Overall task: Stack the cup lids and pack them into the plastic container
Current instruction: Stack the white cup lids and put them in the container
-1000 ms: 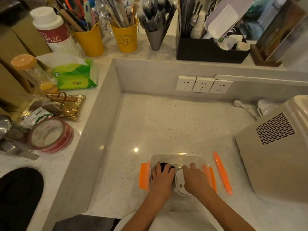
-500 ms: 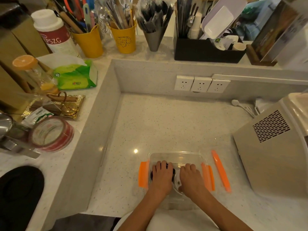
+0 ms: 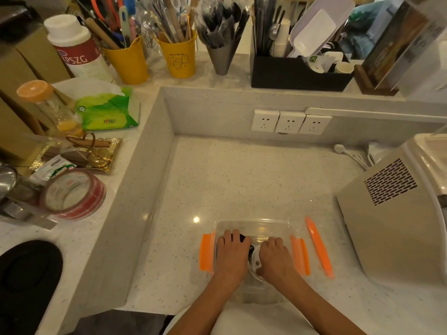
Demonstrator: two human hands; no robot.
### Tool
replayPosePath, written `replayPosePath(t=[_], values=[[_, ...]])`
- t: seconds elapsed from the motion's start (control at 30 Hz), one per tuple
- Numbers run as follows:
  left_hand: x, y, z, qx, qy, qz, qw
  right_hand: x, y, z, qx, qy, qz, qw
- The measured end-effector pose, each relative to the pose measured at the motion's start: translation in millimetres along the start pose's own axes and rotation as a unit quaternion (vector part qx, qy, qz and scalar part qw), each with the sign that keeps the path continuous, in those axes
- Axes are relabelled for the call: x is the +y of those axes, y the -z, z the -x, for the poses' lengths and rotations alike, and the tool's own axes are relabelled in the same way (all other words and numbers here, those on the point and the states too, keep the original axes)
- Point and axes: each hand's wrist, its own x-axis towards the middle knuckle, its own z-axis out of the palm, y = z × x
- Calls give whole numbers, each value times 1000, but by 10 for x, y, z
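Both hands — left (image 3: 232, 256), right (image 3: 274, 259) — have moved closer and press flat on the lids (image 3: 254, 262) inside the container (image 3: 256, 226), so packing seems nearly done.

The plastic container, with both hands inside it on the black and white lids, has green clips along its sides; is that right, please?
Not quite: the clips are orange, not green, as the head view shows. The rest holds: the left hand covers the black lids and the right hand the white lids, inside the plastic container.
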Motion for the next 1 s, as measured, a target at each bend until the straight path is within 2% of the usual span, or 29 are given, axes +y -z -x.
replayPosePath(t=[0.33,0.47,0.6,1.0], values=[[-30,-29,13,-14,-10,17,1000,6,-85,34,37,-12,-22,999],[-31,-48,15,-14,-10,16,1000,52,-120,58,49,17,-35,998],[-61,-66,0,-13,-9,25,1000,96,-98,43,47,54,-32,997],[-56,-80,-38,-58,-8,16,998,96,-73,34,41,47,-34,997]])
